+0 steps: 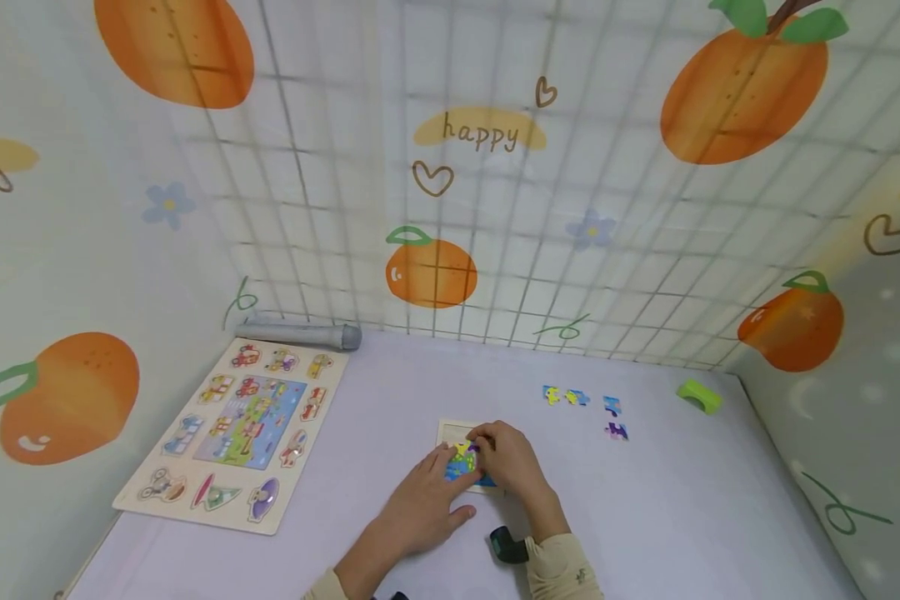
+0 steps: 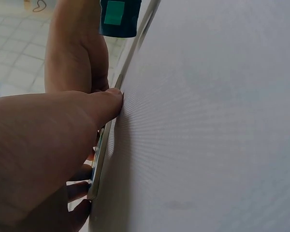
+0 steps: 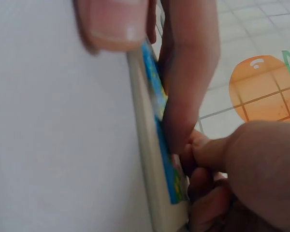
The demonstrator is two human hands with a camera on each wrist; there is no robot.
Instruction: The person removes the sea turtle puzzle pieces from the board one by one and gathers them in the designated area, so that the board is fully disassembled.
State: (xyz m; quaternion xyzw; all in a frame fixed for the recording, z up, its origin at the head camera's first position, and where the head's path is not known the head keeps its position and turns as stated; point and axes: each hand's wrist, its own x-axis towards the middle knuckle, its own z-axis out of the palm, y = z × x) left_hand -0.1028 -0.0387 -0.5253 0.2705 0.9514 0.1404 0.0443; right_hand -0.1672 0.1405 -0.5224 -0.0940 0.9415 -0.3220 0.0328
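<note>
A small wooden jigsaw tray (image 1: 442,432) lies in front of me, its lower part filled with blue, green and yellow pieces (image 1: 459,468). My left hand (image 1: 418,500) rests over it with extended fingers on the pieces; its thumb lies off the near edge. My right hand (image 1: 516,463) is at the tray's right side, pinching a purple jigsaw piece (image 1: 474,447) mostly hidden by its fingers. In the right wrist view, the right hand's (image 3: 256,159) curled fingertips meet just above the tray edge (image 3: 147,154), beside a left finger (image 3: 191,63).
Several loose jigsaw pieces (image 1: 577,397) lie behind and right of the tray. A green block (image 1: 699,397) sits farther right. On the left lies a large wooden vehicle puzzle board (image 1: 285,492), with a grey tube (image 1: 300,334) behind it along the curtain wall.
</note>
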